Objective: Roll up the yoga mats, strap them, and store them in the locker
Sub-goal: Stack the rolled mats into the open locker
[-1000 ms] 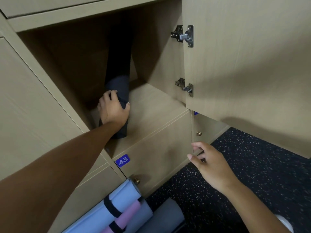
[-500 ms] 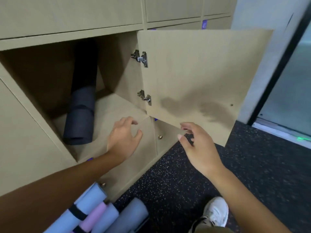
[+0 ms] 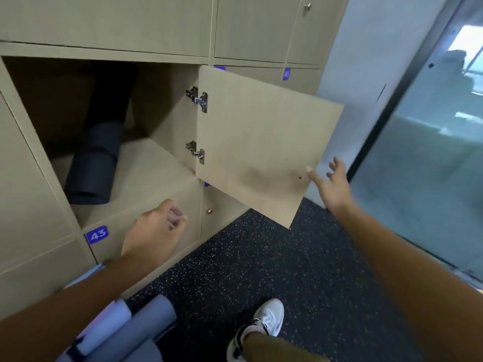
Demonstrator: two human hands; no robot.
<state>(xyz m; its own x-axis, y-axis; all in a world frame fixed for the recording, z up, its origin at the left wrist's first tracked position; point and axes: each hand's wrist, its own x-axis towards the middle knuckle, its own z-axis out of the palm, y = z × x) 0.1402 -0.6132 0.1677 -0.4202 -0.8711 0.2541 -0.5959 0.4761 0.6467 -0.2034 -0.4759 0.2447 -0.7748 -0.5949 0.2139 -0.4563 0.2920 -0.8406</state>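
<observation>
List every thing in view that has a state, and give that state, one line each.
Beige wooden locker door: swung open.
Dark rolled yoga mat: inside the open locker, lying tilted.
Pale blue and grey rolled mats: on the floor, not stored.
Lower locker door with brass knob: closed.
Left hand: loosely curled, empty.
Right hand: open, at the door's edge.

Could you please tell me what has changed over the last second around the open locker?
The left hand has let go of the dark rolled mat and drawn back out of the locker; it now hangs loosely curled and empty. The right hand has risen, fingers spread, to the free edge of the open door. The mat stays in the compartment, and the other rolled mats stay on the floor.
</observation>
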